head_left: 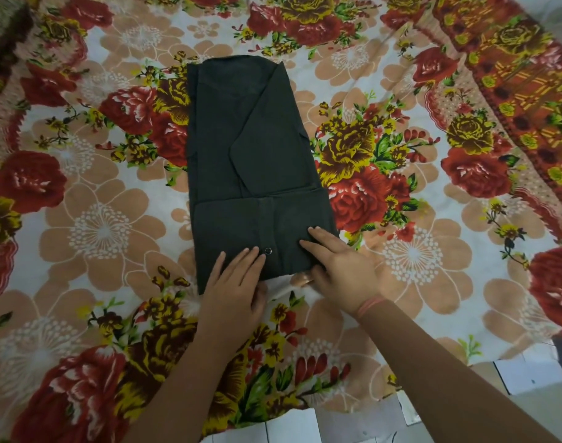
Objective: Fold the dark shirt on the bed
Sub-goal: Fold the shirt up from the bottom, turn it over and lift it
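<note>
The dark shirt point(250, 161) lies flat on the bed as a long narrow rectangle, sleeves and sides folded inward. Its near end is doubled over into a band with a small button showing near the front edge. My left hand point(236, 284) rests on the near edge of that band, fingers on top and thumb tucked at the fold. My right hand point(342, 266) lies flat on the band's near right corner, fingers together pointing left and up, with a pink band at the wrist. Neither hand lifts the cloth off the bed.
A floral bedsheet point(97, 225) with red roses and peach flowers covers the bed all around. The bed's near edge runs along the bottom, with white floor tiles point(289, 430) beyond it. A brown fuzzy thing point(1, 24) sits at the far left corner.
</note>
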